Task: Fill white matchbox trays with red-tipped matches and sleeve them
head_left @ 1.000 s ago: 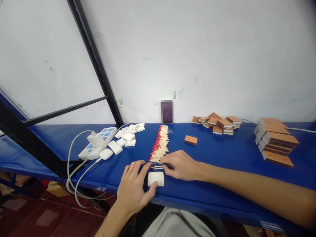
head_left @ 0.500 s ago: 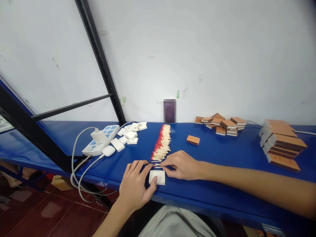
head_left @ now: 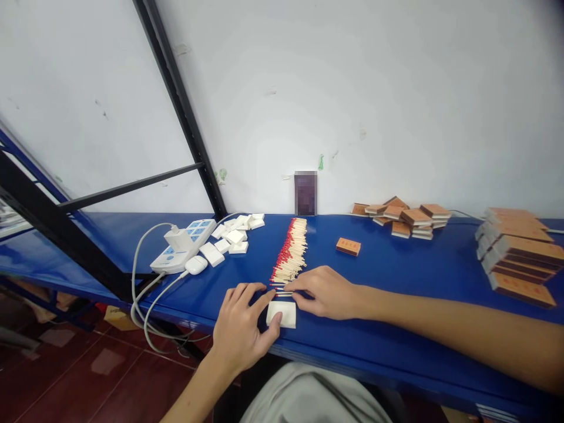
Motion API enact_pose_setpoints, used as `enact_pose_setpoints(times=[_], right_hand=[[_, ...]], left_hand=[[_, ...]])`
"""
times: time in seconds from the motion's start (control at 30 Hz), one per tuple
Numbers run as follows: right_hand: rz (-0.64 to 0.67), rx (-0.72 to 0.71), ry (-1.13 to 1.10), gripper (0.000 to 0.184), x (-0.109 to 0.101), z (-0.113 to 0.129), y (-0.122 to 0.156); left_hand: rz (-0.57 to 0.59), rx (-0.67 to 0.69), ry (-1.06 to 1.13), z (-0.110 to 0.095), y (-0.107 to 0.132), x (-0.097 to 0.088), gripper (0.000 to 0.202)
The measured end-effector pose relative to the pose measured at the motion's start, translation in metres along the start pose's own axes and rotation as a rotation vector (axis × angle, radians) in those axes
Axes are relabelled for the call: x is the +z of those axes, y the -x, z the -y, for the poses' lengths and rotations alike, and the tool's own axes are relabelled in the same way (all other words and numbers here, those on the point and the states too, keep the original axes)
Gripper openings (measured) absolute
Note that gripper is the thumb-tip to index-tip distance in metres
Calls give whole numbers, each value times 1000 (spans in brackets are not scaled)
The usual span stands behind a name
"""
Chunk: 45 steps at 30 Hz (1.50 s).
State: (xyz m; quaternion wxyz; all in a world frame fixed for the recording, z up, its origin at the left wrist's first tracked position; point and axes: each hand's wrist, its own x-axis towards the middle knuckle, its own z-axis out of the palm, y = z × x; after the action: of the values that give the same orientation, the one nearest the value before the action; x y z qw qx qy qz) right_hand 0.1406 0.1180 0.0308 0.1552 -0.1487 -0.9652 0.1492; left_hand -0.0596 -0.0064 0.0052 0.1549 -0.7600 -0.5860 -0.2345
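A long row of red-headed matches (head_left: 291, 252) runs from the wall side toward me, heads to the left. At its near end my left hand (head_left: 242, 323) has its fingers spread, the index fingertip touching the head ends of a few loose matches. Its thumb rests by the left side of a white inner matchbox tray (head_left: 282, 315), which lies just in front of those matches. My right hand (head_left: 328, 294) has its thumb and index finger close together at the plain ends of the same matches; its other fingers are curled under, partly hidden.
An orange matchbox (head_left: 348, 247) lies right of the match row. More matchboxes are piled at the back (head_left: 414, 217) and stacked at the right (head_left: 524, 252). White trays (head_left: 235, 235), a power strip (head_left: 185, 247) and a white earphone case (head_left: 196, 265) sit at left.
The view has shifted slightly. Both hands stay at the near end of the match row, with small fingertip movements around the loose matches.
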Motion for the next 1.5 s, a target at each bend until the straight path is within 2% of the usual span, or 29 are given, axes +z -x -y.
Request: enact_pose_setpoints(times=[0.27,0.57,1.03,1.5], right_hand=[[-17,-19,-35,33,3,-3,1],[5,37,61,26,-4,3,0],[-32,77,59,37,2,0,2],[-42,65,45,41,0,0,2]], left_hand=[[30,-15,-1,0,1,-1,38],[114,-84,-70,1,-2,0,53],[216,-89,-45,-1,-6,-6,53],[243,-63,26,-1,-7,-10,48]])
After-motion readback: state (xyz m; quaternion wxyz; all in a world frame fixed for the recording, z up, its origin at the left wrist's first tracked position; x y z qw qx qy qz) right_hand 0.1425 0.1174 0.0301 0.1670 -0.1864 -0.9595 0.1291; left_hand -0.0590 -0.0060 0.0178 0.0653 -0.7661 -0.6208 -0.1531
